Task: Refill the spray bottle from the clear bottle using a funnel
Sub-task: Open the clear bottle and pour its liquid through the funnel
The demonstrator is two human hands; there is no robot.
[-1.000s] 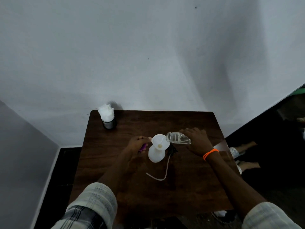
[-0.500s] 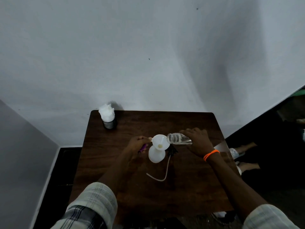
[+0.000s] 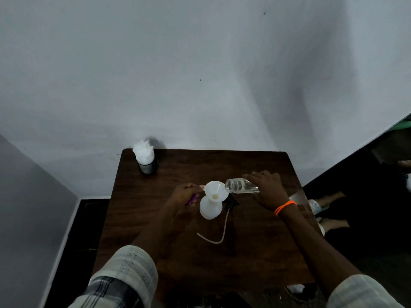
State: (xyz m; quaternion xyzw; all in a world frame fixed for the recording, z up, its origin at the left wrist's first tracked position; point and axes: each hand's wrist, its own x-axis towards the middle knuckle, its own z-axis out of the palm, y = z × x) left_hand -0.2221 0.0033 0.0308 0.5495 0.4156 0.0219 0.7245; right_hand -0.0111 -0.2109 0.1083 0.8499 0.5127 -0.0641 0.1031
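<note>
Currently the right hand (image 3: 265,188) grips the clear bottle (image 3: 242,186), lying nearly level, mouth pointing left at the funnel (image 3: 215,191) rim. The left hand (image 3: 185,194) pinches the funnel's tab, steadying it atop the spray bottle (image 3: 210,208) on the bench (image 3: 255,252).

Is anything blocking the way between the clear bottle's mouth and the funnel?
Nothing visible. The clear bottle, tipped in the right hand, has its open mouth right at the rim of the funnel, which sits in the spray bottle.

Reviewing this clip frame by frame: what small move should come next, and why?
Probably tip the clear bottle a little steeper. It lies nearly level in the right hand, mouth at the funnel rim, liquid still inside. The left hand steadies the funnel on the spray bottle.
</note>
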